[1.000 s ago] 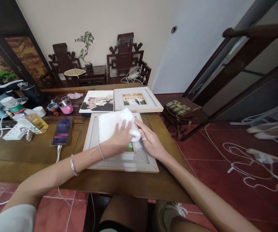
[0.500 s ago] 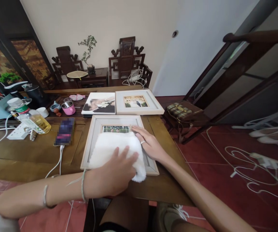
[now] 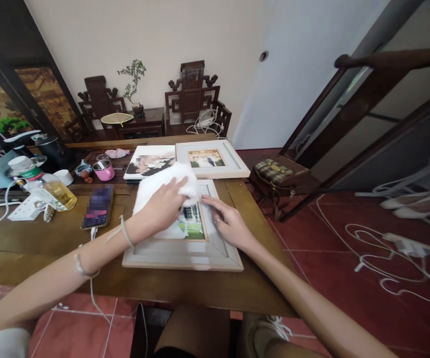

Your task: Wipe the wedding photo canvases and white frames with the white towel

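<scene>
A fluffy white cloth point(image 3: 156, 183) covers the upper left of a pale wooden picture frame point(image 3: 185, 261) that lies flat on the table. My left hand point(image 3: 167, 205) presses on the cloth from above, fingers extended over it and the thumb hidden. Below the cloth, part of the photo point(image 3: 193, 227) in the frame shows green grass. Resting on the frame's right border, my right hand point(image 3: 231, 223) has its fingers stretched out and wears a ring. Behind this frame lie a second framed photo point(image 3: 233, 168) and a white-edged photo panel point(image 3: 148, 158).
To the left on the brown table point(image 3: 99, 253) are a phone point(image 3: 98, 206) with a cable, a bottle of yellow liquid point(image 3: 47, 186), a power strip point(image 3: 26, 206) and a pink cup point(image 3: 104, 170). A chair with a checked bag point(image 3: 274, 170) stands at the right.
My left hand and the cloth have moved up and away from me across the frame, uncovering its lower part and some of the photo. My right hand has stayed at the right border.
</scene>
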